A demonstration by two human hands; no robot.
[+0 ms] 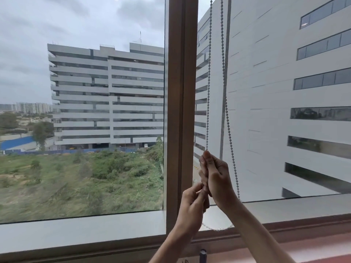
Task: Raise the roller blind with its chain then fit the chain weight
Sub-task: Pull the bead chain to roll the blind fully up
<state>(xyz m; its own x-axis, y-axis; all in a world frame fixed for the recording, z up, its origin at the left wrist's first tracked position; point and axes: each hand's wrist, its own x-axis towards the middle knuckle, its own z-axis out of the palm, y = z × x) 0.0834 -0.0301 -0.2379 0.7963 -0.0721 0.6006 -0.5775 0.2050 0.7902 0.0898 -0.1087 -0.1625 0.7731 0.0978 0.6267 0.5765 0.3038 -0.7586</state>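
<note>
A white beaded chain hangs in two strands in front of the right window pane, just right of the brown mullion. My right hand is closed on the left strand, fingers pinched at its top. My left hand sits just below and pinches the same strand. The right strand hangs free behind my right wrist, and the chain's bottom loop sags onto the sill. No blind fabric is in view. A small dark cylinder, possibly the chain weight, stands at the bottom edge.
A pale window sill runs across the bottom, with a reddish ledge in front at the right. Grey office buildings and a green field lie outside the glass.
</note>
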